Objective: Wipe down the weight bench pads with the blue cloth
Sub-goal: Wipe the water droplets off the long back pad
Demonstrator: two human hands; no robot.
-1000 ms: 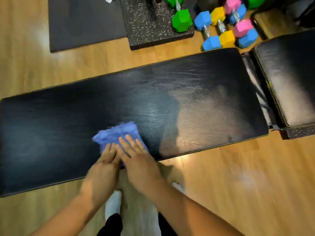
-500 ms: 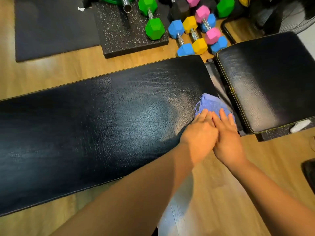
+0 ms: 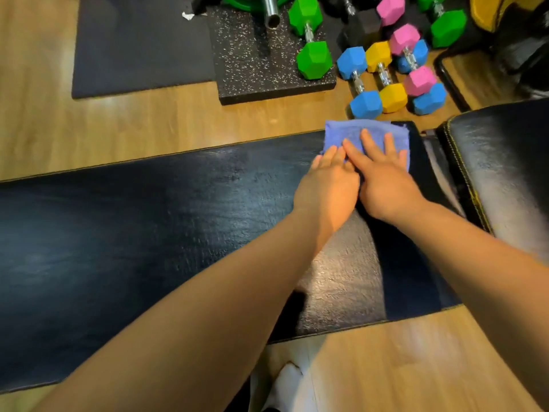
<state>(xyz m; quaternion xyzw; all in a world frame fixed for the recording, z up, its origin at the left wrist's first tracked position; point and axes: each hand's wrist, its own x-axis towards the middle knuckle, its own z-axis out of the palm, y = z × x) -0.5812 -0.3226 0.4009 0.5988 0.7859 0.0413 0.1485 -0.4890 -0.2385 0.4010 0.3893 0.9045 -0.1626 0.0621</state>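
While the left hand (image 3: 326, 185) and right hand (image 3: 383, 182) lie flat side by side, fingers straight and pressing rather than gripping, the blue cloth (image 3: 350, 132) sits under their fingertips. It is at the far corner of the long back pad (image 3: 148, 233), and its edge reaches the rim just beyond the fingers.

This looks like the wiping stroke at the end of that pad. The seat pad (image 3: 505, 162), to the right of the right hand across a narrow gap, probably comes next. That would mean lifting or sliding the cloth over the gap without snagging it, then pressing down again.

In count there are one cloth, two pads and two hands. Beyond the fingertips lie two green dumbbells (image 3: 313, 59), two blue (image 3: 365, 104), one yellow (image 3: 392, 98) and one whole pink (image 3: 420, 80). A second pink head sits farther off, and its other end is unclear.
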